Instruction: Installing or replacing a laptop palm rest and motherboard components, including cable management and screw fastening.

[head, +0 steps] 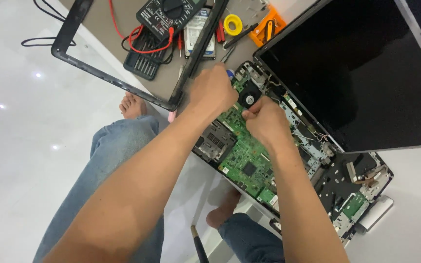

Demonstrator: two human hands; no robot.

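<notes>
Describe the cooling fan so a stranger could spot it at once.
Start at the opened laptop with its green motherboard exposed. The cooling fan sits at the board's far end, between the left hand and right hand. It is the only round black part there.

Left hand [214,90] covers whatever its fingers grip; only a blue tip shows. Right hand [264,119] hides its fingertips' contact on the motherboard [244,156]. Laptop screen [366,68] cut off at frame's top and right.

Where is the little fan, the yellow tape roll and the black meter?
Fan [249,99], head view, on its round black hub.
Yellow tape roll [233,24], head view, on its yellow ring.
Black meter [164,17], head view, on its black face.
</notes>
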